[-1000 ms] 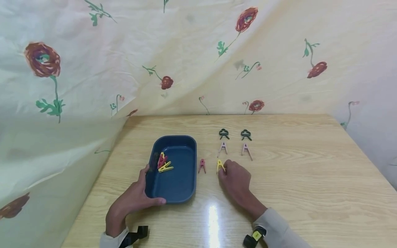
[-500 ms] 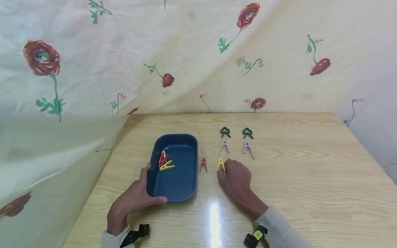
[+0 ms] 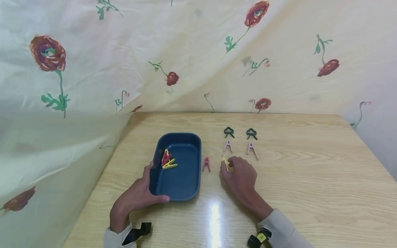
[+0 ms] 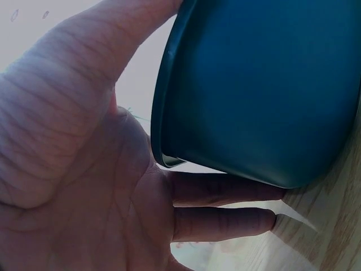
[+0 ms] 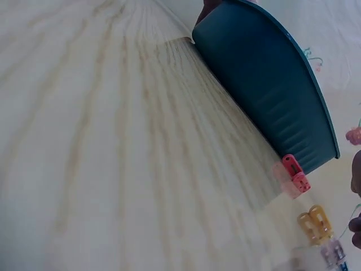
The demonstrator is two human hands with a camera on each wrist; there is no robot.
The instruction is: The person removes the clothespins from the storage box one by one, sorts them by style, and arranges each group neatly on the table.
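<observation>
On the desk [image 3: 294,165], a yellow clothespin [image 5: 321,220] sits right of a blue tub [image 3: 183,181].
The left hand [image 3: 139,194] grips the tub; the right hand [image 3: 242,176], loose, fingers parted, is just beside the clothespin.

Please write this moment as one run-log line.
left hand: touches tray | right hand: at yellow clip | in tray: red, yellow clips

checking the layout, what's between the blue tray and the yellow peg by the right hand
In the head view, one red peg lies between the blue tray and that yellow peg.
</observation>
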